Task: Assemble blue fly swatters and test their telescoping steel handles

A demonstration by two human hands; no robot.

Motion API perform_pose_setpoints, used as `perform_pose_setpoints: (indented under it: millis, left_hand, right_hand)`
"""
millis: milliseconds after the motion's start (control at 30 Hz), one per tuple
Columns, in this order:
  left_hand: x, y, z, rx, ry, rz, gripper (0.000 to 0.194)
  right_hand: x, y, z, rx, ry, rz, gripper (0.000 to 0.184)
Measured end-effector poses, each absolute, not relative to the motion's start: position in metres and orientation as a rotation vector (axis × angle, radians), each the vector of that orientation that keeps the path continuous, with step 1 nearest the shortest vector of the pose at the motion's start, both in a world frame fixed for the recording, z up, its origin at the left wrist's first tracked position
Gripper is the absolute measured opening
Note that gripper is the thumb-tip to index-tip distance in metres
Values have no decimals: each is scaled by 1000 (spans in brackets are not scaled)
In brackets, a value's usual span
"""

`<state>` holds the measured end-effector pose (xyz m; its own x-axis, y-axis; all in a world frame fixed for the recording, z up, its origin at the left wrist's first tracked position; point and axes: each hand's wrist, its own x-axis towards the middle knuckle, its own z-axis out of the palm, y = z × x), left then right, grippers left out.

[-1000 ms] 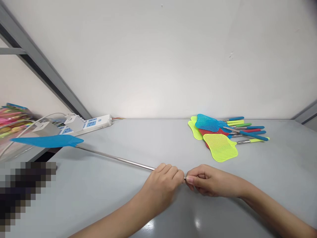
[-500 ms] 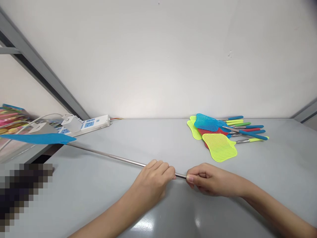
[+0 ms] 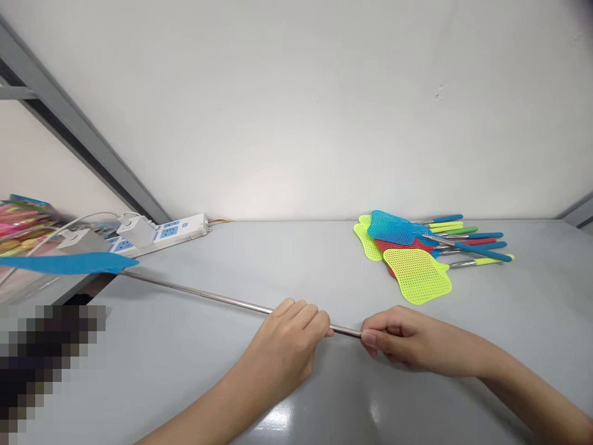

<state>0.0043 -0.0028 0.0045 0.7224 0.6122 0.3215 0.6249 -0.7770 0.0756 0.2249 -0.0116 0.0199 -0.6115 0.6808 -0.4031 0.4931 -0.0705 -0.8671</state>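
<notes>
A fly swatter with a blue head [image 3: 78, 263] and a long, extended metal telescopic rod [image 3: 231, 302] stretches from the left edge to the middle of the view. My left hand [image 3: 296, 334] is closed around the rod, knuckles up. To its right, my right hand [image 3: 407, 340] pinches the rod's near end between thumb and fingers. A short length of bare metal shows between both hands. Whatever lies past the right fingertips is hidden. The blue head is seen nearly edge-on.
A pile of fly swatters, with a yellow-green swatter [image 3: 418, 276] in front, lies at the back right of the grey table [image 3: 185, 371]. At the back left sits a white power strip [image 3: 185, 232] with plugged-in adapters. Colourful packaged goods [image 3: 28, 222] are at far left.
My right hand has moved slightly right, so more bare rod shows between my hands. My left hand keeps its grip. The whole view has shifted a little.
</notes>
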Motion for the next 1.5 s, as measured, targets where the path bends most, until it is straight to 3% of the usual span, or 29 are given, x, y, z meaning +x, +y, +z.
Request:
perform_pose_setpoints:
  millis: [233,367,800,1500]
  left_hand:
    - [9,-9,3,-2886,-1044,-487,22]
    - [15,-17,3,-2952,-928,-488,35]
    - [21,-19,-6,-2885,-831,-443,24]
    - [24,-20,-9,-2873,-825,-548,28]
  right_hand:
    - [224,-11,18,-1298,-1969,1783,35]
    - [221,-12,14,-1287,-1881,1852,36]
    - [215,-16,11,-1236,-1848,1897,35]
    - [220,-16,15,-1267,-1938,1791,30]
